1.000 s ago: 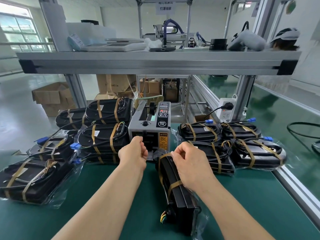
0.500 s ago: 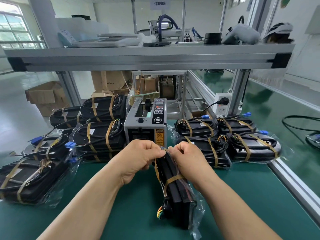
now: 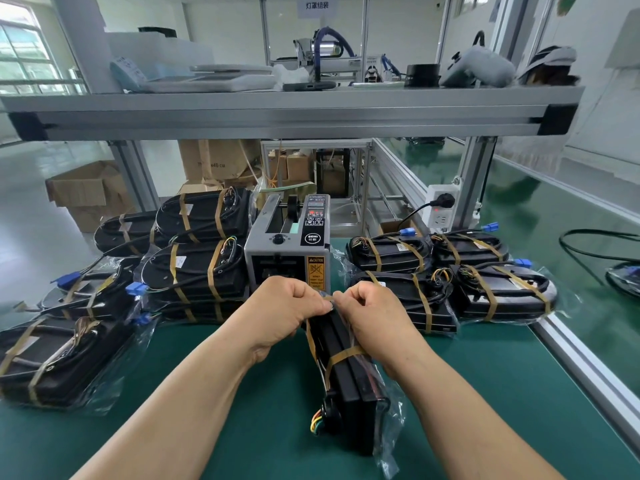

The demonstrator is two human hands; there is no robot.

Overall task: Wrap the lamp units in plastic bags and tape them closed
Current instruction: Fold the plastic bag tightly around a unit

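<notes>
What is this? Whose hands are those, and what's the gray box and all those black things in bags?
The camera sits on a person's head, so you look down at their own two arms. The left hand and right hand pinch a strip of brown tape at the far end of a black lamp unit. It is in a clear bag and stands on edge on the green table. The gray box is a tape dispenser. Wrapped units are piled to its left and right.
</notes>
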